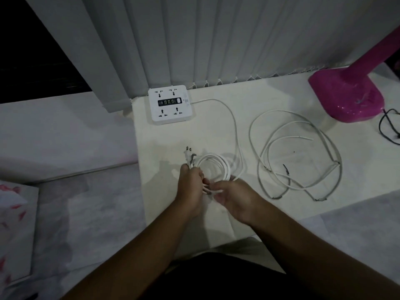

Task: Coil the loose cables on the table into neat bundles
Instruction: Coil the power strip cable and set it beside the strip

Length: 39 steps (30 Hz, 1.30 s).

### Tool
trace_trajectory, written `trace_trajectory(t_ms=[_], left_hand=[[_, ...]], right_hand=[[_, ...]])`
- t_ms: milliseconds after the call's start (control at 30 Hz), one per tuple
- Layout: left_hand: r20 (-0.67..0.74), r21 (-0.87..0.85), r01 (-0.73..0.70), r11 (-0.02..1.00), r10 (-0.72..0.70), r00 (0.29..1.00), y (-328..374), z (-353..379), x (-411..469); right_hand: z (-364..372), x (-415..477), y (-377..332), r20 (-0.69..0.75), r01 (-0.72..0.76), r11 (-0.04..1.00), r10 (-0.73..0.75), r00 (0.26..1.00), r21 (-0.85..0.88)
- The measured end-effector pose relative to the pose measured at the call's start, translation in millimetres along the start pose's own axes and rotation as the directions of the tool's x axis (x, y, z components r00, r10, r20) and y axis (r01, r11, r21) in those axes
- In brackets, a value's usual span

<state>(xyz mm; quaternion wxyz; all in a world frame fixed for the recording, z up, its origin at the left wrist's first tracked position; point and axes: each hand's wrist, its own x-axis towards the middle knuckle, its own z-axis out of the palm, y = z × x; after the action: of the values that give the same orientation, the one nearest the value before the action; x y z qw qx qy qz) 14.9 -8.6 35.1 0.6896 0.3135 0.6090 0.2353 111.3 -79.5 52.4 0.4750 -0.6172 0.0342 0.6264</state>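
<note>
- Gripping one side of a small white coil (213,169), the left hand (190,187) is clenched round the gathered loops, with the plug (188,155) poking up past its knuckles.
- The right hand (236,200) pinches the coil's near edge between its fingers, seemingly feeding in the next loop.
- That coil sits in front of the white power strip (170,104), on the person's side of it, and its cord (232,118) runs back from the strip's right edge, so this looks like the strip's own lead.
- To the right of the power strip, well apart from the hands, a second white cable (296,154) sprawls in wide untidy loops on the table (270,92); it seems untouched.
- Further right of the strip stands a pink lamp base (346,98) with a thin black wire (387,126) beside it.
- Risk, as I judge it: as the slack shortens, another turn could drag the strip towards the hands.
- If the left hand's clench loosens, the springy loops could pop open and undo the bundle.
</note>
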Motion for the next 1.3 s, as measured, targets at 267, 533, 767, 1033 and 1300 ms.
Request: trace_trajectory(t_ms=[267, 533, 767, 1033, 1300], left_hand=[[0.053, 0.352, -0.125, 0.928, 0.113, 0.992, 34, 51, 13], [0.129, 0.205, -0.059, 0.977, 0.033, 0.991, 31, 96, 9], [-0.045, -0.035, -0.060, 0.998, 0.059, 0.997, 12, 117, 10], [0.024, 0.239, -0.130, 0.962, 0.128, 0.992, 50, 111, 55], [0.145, 0.338, -0.157, 0.928, 0.113, 0.983, 69, 106, 90]], right_hand=[[-56, 34, -83, 0.291, 0.005, 0.955, 0.085, 0.953, -0.296], [-93, 59, -109, 0.222, 0.212, 0.793, -0.099, 0.970, -0.571], [-97, 70, -104, 0.249, 0.168, 0.816, -0.030, 0.968, -0.554], [-85, 99, -149, 0.379, 0.116, 0.941, 0.014, 0.925, -0.318], [-72, 119, -143, 0.360, 0.088, 0.973, -0.005, 0.933, -0.215]])
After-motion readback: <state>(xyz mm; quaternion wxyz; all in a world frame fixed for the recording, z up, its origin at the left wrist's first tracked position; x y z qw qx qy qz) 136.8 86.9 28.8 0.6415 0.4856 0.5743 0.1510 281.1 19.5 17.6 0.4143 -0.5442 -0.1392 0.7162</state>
